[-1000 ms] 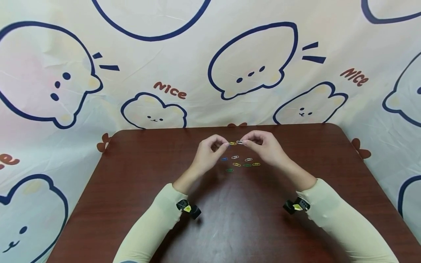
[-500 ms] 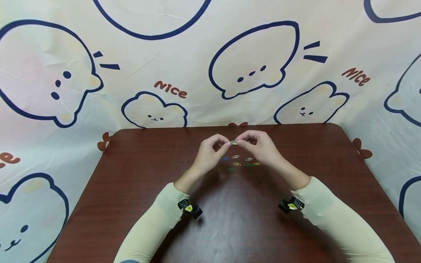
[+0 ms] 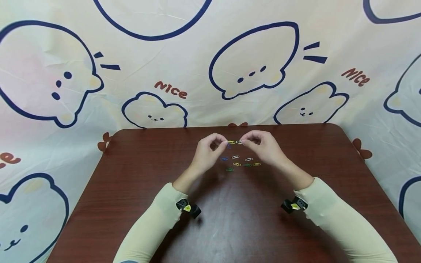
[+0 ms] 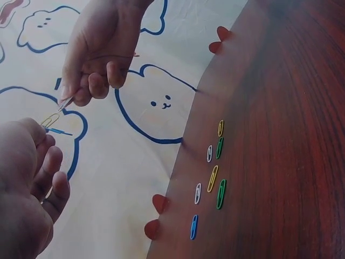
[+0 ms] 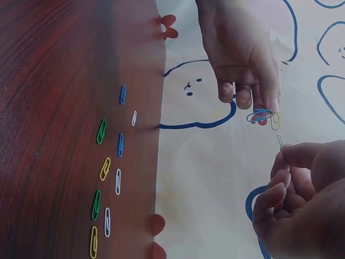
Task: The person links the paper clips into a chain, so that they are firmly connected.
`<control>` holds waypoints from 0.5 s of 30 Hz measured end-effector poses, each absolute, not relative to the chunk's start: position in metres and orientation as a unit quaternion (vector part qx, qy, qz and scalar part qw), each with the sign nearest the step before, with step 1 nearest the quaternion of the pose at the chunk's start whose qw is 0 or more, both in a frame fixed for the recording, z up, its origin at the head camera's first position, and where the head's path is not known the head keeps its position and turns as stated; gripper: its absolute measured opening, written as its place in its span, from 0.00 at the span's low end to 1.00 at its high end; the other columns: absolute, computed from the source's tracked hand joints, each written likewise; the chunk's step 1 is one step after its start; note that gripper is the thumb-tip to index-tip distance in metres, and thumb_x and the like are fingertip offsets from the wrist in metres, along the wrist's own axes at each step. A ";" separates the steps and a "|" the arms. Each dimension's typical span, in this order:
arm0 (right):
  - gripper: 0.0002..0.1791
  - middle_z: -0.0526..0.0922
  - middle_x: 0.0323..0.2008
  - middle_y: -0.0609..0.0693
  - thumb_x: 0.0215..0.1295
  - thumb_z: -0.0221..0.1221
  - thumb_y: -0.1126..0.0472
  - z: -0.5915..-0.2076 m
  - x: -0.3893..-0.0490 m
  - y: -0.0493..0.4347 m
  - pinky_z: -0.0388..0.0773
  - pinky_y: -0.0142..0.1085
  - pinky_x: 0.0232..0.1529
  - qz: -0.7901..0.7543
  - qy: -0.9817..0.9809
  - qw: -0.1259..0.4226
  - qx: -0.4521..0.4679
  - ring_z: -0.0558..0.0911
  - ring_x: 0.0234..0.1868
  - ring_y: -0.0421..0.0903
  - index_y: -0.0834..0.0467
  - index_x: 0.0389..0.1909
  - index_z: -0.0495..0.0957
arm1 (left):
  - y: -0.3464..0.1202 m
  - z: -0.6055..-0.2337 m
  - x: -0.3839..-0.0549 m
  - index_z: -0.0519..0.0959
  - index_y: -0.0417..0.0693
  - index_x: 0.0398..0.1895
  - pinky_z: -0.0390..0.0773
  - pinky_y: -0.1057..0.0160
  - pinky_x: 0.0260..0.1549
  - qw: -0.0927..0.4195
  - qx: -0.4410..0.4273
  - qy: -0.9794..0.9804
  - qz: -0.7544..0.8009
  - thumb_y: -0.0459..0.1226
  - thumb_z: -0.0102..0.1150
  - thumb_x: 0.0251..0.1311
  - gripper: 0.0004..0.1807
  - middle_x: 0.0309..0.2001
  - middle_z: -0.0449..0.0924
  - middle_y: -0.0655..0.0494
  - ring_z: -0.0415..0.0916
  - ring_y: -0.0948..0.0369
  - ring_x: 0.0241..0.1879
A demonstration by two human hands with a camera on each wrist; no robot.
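My left hand pinches a yellow paper clip between thumb and index finger. A blue paper clip hangs at the yellow one, beside the left fingertips. Facing it, my right hand pinches a white paper clip, its free end pointing at the yellow clip. A small gap shows between the two clips in the right wrist view. Both hands are raised near the table's far edge. The right hand's other fingers are curled in the right wrist view.
On the brown table nearer the body lie several loose paper clips, among them a blue clip, a white clip, a yellow clip and a green clip. A printed cloth hangs behind the table.
The right hand moved left, bringing the white clip over the yellow one, then drew back right. The clips are apart again. The left hand shifted only slightly; the loose clips stayed put.
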State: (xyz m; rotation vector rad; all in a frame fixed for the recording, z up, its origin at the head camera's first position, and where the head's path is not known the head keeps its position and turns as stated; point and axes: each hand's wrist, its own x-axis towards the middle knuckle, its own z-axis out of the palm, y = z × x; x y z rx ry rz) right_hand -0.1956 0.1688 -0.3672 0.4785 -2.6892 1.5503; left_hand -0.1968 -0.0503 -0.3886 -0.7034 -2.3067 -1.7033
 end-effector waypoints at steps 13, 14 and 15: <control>0.07 0.85 0.35 0.52 0.72 0.63 0.61 -0.364 -0.196 0.160 0.72 0.35 0.31 0.507 -0.847 -0.007 0.158 0.75 0.32 0.50 0.60 0.43 0.85 | -0.048 -0.409 -0.208 0.82 0.38 0.40 0.74 0.62 0.30 0.093 -0.250 -0.776 -0.572 0.30 0.63 0.68 0.02 0.32 0.82 0.49 0.72 0.60 0.29; 0.07 0.84 0.35 0.52 0.72 0.63 0.61 -0.364 -0.196 0.159 0.72 0.35 0.31 0.507 -0.848 -0.008 0.156 0.75 0.32 0.50 0.60 0.43 0.85 | -0.048 -0.409 -0.208 0.82 0.39 0.39 0.74 0.62 0.30 0.094 -0.253 -0.775 -0.572 0.30 0.63 0.68 0.02 0.32 0.81 0.50 0.73 0.60 0.29; 0.06 0.84 0.35 0.51 0.72 0.63 0.61 -0.364 -0.196 0.159 0.72 0.35 0.31 0.506 -0.849 -0.009 0.153 0.75 0.32 0.50 0.60 0.42 0.85 | -0.048 -0.409 -0.208 0.82 0.39 0.39 0.74 0.62 0.30 0.095 -0.255 -0.773 -0.572 0.30 0.63 0.68 0.02 0.31 0.81 0.50 0.73 0.60 0.29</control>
